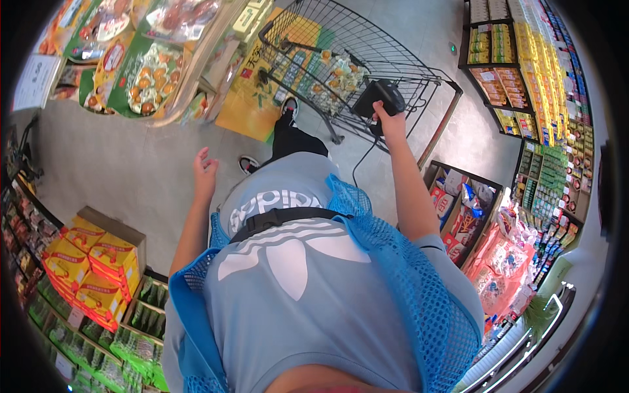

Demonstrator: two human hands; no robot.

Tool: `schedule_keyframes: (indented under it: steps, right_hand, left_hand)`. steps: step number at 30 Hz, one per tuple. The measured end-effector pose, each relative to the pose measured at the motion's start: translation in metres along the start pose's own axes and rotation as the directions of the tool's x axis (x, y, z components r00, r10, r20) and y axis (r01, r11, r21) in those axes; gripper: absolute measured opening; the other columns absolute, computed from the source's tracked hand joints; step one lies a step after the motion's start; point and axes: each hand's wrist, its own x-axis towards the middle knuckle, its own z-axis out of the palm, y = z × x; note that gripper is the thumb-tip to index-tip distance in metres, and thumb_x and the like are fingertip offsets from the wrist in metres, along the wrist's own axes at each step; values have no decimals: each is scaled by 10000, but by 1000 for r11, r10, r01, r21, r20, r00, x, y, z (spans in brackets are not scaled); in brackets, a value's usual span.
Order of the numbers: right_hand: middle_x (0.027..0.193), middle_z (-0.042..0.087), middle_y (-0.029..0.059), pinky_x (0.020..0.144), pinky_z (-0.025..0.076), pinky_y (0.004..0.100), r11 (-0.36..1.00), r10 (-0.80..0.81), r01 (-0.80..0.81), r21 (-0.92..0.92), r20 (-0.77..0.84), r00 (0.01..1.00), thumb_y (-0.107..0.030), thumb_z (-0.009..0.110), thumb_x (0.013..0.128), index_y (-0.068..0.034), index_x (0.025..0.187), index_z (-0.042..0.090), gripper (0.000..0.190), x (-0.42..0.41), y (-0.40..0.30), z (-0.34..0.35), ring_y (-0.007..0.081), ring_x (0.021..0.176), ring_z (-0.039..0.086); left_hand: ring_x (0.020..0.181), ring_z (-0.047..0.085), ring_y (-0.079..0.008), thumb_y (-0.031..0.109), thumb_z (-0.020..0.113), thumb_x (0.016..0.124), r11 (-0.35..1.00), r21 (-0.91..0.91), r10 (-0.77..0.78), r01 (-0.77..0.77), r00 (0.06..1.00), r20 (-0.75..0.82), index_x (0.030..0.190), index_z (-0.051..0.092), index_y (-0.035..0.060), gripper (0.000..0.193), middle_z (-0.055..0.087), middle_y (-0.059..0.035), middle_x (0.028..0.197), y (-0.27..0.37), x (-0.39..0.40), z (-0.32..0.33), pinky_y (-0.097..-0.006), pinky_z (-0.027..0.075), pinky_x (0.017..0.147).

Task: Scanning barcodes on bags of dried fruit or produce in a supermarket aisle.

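Observation:
My right hand (389,123) grips a black handheld device (381,99) at the near side of a black wire shopping cart (393,51). A thin black cable (362,161) runs from the device down towards my blue mesh vest. Clear packs with round brown and white pieces (339,81) show through the cart's wires; their exact contents are unclear. Holding nothing, my left hand (204,169) hangs at my left side above the grey floor, its fingers loosely curled and apart. Nearest ahead of it is a display counter (169,114) with packaged food (152,83).
Yellow and red boxes (93,265) are stacked at the lower left, near green packs (132,351). Snack bins (464,206) stand close by my right elbow. Shelves of yellow packs (538,78) line the right. A yellow printed panel (250,105) lies ahead, beside my foot (290,109).

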Motion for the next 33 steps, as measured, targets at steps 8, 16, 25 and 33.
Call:
schedule_keyframes:
  steps: [8, 16, 25, 33]
  right_hand:
    - [742, 620, 10, 588, 456, 253, 978, 99, -60, -198, 193, 976, -129, 749, 814, -31, 924, 624, 193, -41, 22, 50, 103, 617, 569]
    - [848, 679, 34, 693, 495, 304, 916, 117, 42, -398, 365, 924, -209, 784, 773, -56, 1078, 659, 364, -54, 2, 77, 132, 715, 605]
    - [1016, 698, 147, 843, 493, 335, 940, 113, 103, -324, 583, 805, -158, 743, 784, -6, 1119, 623, 387, 27, -26, 84, 255, 930, 663]
    - [938, 712, 126, 815, 502, 346, 905, 106, 224, -361, 703, 704, -158, 743, 781, -32, 1086, 653, 342, 96, -48, 88, 234, 879, 674]
  left_hand:
    - [993, 515, -151, 96, 598, 889, 991, -83, -102, 103, 995, 19, 1322, 482, 71, 449, 489, -128, 1283, -12, -30, -8, -304, 446, 872]
    - [940, 509, -113, 75, 588, 898, 995, -79, 67, -67, 998, 0, 1278, 514, 67, 388, 510, -86, 1216, 31, 24, -8, -275, 448, 837]
    - [906, 533, -109, 57, 578, 913, 967, 158, 233, -198, 940, -249, 1246, 524, 42, 338, 562, -64, 1138, 113, 105, -17, -240, 472, 774]
    - [891, 597, -143, 51, 580, 885, 906, 419, 237, -64, 896, -375, 1217, 547, 19, 335, 622, -72, 1039, 153, 168, -48, -283, 495, 802]
